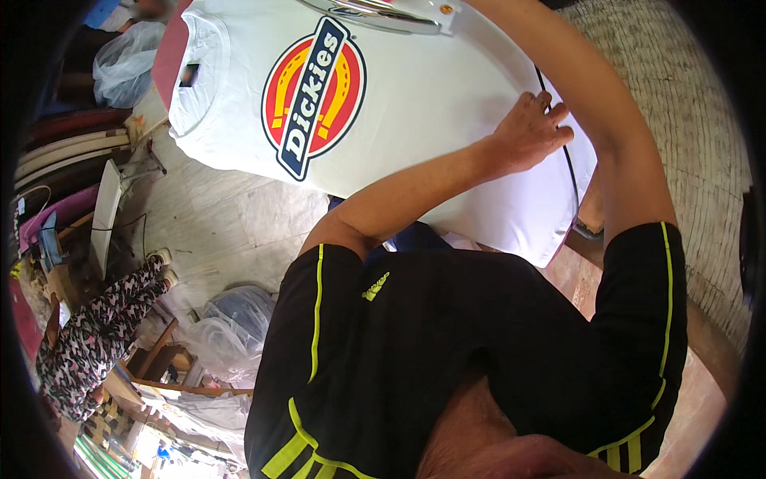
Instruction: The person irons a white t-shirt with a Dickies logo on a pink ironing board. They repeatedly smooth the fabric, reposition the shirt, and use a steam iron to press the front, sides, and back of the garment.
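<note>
A white T-shirt (415,104) lies spread on an ironing board, its neckline toward the far left. It bears a large red, yellow and dark blue emblem (313,97). My left hand (533,133) is over the right part of the shirt, fingers curled around a thin black cord (571,174) that runs down across the white cloth. At the top edge, a shiny chrome iron (383,14) rests on or just above the shirt. My right forearm (558,48) reaches up past it, and the right hand lies beyond the frame.
A maroon board edge (169,56) shows under the neckline. Clear plastic bags (239,323) sit on the floor at left, near stacked boards (76,148). A person in patterned clothes (104,335) is at the far left. A striped, textured surface (686,120) lies at right.
</note>
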### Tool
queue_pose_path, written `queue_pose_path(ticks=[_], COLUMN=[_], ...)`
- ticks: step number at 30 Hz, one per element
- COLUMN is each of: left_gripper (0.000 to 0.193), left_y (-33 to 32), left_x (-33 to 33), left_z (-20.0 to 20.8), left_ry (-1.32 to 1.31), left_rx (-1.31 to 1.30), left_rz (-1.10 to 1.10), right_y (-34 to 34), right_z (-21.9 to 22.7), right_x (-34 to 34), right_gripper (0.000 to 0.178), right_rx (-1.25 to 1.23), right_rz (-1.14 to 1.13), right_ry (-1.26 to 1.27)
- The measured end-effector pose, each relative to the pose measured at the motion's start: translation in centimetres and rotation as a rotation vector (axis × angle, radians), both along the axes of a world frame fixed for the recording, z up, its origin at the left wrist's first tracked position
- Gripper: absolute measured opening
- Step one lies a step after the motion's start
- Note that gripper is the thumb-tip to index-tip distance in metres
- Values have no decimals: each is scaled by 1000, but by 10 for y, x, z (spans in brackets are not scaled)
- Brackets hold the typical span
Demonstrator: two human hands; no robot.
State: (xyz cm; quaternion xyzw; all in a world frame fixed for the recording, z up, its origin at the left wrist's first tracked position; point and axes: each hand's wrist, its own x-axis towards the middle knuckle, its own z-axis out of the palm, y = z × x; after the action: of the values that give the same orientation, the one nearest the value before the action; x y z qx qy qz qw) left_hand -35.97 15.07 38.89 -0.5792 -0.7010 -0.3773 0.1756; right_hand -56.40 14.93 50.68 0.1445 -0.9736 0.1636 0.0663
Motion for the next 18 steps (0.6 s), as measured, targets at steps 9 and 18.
queue_pose_path(ticks=[9, 18], left_gripper=[17, 22], left_y=[-50, -166], left_x=[68, -33], left_z=[-21, -22], left_ry=[-168, -282], left_rx=[-144, 0], left_rz=[-438, -125], right_y=[32, 48], right_z=[-3, -28], right_x=[125, 81], right_gripper=[41, 37], right_rx=[-160, -245], right_rz=[-295, -462], right_ry=[-135, 176])
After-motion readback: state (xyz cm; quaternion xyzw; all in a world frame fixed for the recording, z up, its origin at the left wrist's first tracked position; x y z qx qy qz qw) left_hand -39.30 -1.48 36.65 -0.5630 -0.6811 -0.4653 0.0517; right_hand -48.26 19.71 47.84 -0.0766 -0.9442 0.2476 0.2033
